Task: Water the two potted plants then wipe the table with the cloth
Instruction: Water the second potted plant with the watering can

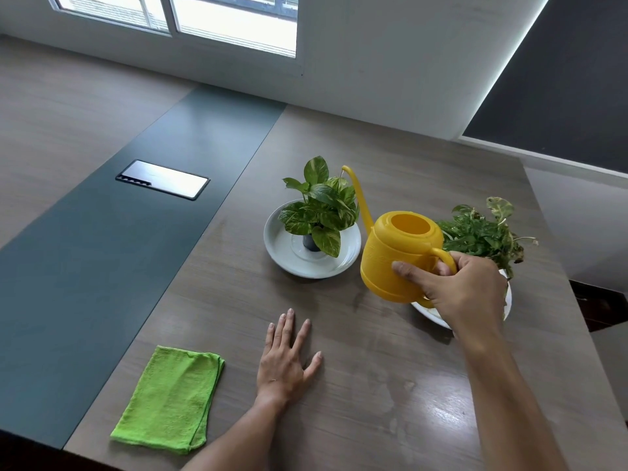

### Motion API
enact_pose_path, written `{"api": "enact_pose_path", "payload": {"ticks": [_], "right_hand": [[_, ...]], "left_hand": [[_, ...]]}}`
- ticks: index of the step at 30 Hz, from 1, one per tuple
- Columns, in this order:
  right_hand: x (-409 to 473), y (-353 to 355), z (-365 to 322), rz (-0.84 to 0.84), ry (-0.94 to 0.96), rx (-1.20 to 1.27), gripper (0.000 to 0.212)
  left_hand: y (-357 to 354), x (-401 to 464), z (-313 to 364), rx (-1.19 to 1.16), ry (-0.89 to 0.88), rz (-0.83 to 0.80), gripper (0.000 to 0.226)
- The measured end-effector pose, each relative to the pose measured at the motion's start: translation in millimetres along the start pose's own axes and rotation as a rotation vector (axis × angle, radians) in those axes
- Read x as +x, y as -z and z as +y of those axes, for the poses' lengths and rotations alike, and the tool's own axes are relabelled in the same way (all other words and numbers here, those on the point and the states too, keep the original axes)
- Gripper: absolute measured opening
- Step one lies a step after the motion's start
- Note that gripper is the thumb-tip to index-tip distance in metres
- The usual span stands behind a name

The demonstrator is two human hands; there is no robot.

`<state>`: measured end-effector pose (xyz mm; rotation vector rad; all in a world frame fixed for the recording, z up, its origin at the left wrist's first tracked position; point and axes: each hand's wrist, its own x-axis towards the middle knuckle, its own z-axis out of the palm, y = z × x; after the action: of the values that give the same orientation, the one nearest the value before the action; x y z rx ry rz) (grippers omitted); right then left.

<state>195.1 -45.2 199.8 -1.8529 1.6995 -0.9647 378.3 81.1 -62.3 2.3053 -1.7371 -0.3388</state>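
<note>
Two hands over the wood-grain table [390,385]: left [283,362] flat, right [465,290] gripping the yellow watering can [394,260].

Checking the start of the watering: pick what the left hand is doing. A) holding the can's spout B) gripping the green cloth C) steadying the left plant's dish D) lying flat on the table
D: the left hand lies flat, fingers spread, on the table beside the green cloth, touching nothing else.
</note>
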Motion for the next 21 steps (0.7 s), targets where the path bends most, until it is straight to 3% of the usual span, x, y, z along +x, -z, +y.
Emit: {"api": "enact_pose_path", "payload": {"ticks": [21], "right_hand": [[5,-13,-12,-0.025,0.053,0.061,0.064]], "left_hand": [[1,0,1,0.001,0.010,0.007,0.072]]}}
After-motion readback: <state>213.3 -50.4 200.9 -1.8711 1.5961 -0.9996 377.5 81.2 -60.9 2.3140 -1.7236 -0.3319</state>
